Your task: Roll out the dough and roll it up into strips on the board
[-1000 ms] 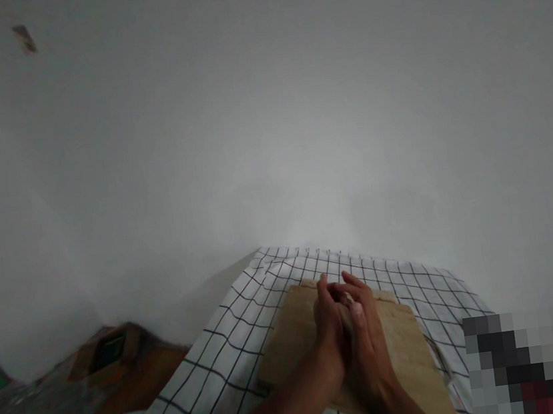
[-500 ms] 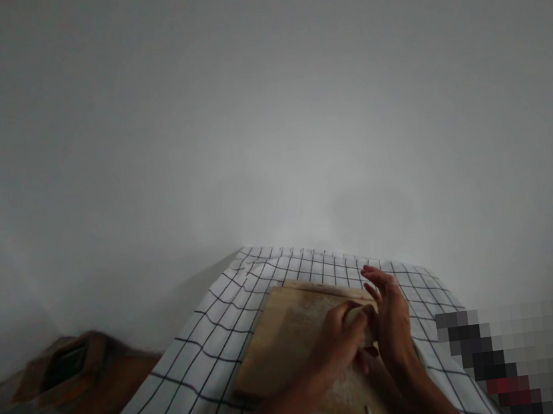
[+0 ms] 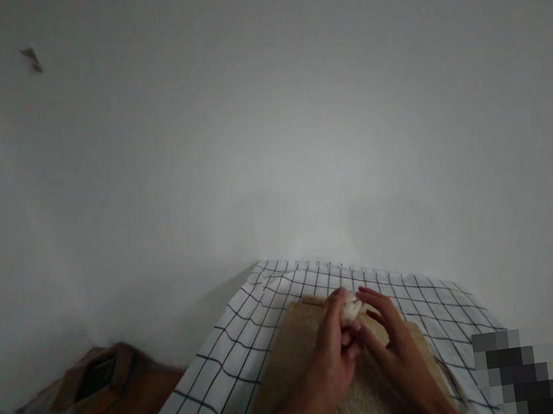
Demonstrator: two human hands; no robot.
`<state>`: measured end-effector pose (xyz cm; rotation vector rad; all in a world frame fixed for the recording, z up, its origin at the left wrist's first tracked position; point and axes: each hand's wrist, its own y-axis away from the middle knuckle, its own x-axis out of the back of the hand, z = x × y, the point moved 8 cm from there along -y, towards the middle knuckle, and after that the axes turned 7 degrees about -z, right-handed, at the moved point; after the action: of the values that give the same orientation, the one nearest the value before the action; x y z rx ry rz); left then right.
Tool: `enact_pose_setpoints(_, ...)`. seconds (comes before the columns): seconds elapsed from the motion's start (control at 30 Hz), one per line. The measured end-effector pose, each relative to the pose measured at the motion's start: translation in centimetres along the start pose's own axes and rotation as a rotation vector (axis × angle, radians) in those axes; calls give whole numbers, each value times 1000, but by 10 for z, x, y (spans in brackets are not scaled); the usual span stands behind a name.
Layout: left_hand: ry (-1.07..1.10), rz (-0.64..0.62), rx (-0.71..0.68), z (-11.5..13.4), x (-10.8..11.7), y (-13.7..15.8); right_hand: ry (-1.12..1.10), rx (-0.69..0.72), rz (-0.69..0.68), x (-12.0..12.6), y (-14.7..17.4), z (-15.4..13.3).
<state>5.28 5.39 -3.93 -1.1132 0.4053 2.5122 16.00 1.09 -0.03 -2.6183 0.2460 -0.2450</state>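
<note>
A small, pale lump of dough with folds on its surface is held up over the wooden board. My left hand wraps round it from the left, thumb on top and fingers curled below. From the right, the curved fingers of my right hand reach the dough's edge, with the thumb at its lower side. Whitish flour marks show on the board under my wrists. The underside of the dough is hidden by my fingers.
The board lies on a white tablecloth with dark grid lines, against a plain wall. A brown box-like object with a dark opening sits low at the left. Something at the lower right is pixelated.
My right hand has gone from a raised, flat palm beside the dough to curved fingers at it. My left hand has turned, bringing the dough into clearer view. The camera view has shifted slightly.
</note>
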Motion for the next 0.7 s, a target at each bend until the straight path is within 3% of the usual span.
enact_pose_setpoints(0.1,7,-45,7,1,-4,3,51,4,-25,-3,1,0)
enact_pose_setpoints(0.37,-142,-195,66,-13,-12,1,-31,-169,-36,-4,5,6)
enact_pose_setpoints(0.7,-181,-2,23,-8,0,-3,-34,-122,-53,-4,3,-3)
